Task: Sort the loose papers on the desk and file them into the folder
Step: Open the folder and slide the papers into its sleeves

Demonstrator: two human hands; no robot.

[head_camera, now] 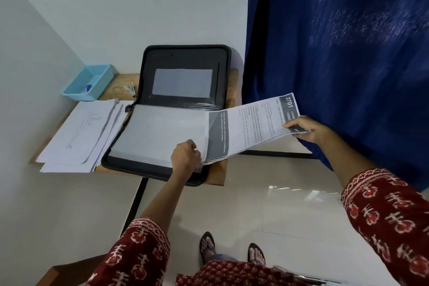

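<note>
the folder (185, 90) lies open at the right end of the surface (229, 90), its lid standing up toward the wall. her right hand (306, 129) pinches the far end of a printed sheet (253, 123), and her left hand (185, 154) holds the sleeve's near corner where the sheet goes in. best, i'd think, to keep the sheet flat and feed it in squarely. the other loose papers (81, 134) wait at the left edge.

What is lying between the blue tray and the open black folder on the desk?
In the head view, a small stapler-like object lies on bare wood between the blue tray and the folder.
</note>
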